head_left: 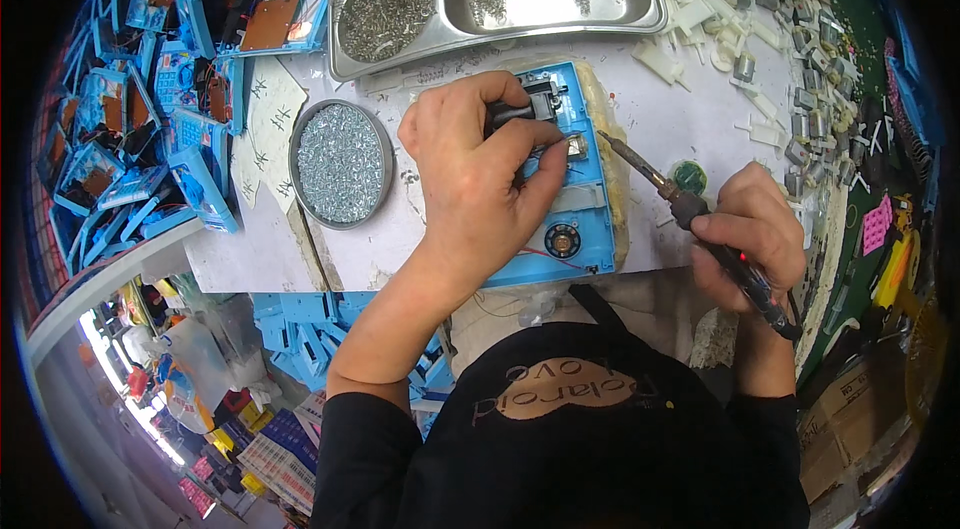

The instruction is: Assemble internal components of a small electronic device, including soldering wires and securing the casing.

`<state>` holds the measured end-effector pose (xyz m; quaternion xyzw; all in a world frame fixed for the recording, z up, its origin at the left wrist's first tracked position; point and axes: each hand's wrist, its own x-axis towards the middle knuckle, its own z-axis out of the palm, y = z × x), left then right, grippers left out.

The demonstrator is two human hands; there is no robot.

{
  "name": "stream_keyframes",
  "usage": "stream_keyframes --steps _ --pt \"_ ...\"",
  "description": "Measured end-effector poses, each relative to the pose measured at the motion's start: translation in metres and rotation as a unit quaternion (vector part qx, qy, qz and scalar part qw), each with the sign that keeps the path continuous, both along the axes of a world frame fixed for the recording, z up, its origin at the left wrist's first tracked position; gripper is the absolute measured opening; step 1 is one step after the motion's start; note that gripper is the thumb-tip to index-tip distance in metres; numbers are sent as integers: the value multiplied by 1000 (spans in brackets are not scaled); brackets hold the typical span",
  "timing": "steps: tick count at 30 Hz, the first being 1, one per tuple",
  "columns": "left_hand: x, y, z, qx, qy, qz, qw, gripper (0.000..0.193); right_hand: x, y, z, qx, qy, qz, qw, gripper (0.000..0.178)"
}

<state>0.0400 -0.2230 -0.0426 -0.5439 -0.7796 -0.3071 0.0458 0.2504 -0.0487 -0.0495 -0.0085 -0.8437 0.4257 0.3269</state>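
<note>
A blue plastic casing lies open on the desk, straight ahead of the person, with a yellowish pad showing along its 3 o'clock edge. Inside it, a round black speaker sits toward 6 o'clock, a pale strip crosses above that, and a black part stands toward 12. Between strip and black part is a small metal piece.

The left hand comes over the casing from 8 o'clock. Its thumb and index fingers are bent toward each other, tips close together beside the metal piece; the hand covers whatever may be between them, so I can't tell if they pinch anything. The right hand, at 4 o'clock, has its fingers closed around the handle of a soldering iron, whose tip points to 10 o'clock and ends near the metal piece.

Farther out, a small round green item lies at 3 o'clock. White parts with grey cylinders are scattered at 2. A steel tray of tiny metal pieces stands at 12, a round dish of small shiny pieces at 9, and a heap of blue casings beyond it at 10.
</note>
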Motion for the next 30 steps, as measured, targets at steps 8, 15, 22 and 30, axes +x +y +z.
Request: stream_keyframes --steps 8,15,22,30 --pt "1 -4 4 -9 3 -9 1000 14 4 2 4 -1 -2 -10 1000 37" --pt "4 -7 9 -48 14 -31 998 16 4 -5 3 -4 -7 -3 1000 36" --pt "4 -6 10 -51 11 -31 998 16 2 -8 1 -9 -7 1 1000 34" --pt "6 -6 5 -30 -17 -26 999 15 0 -10 1 -9 -5 7 1000 35"
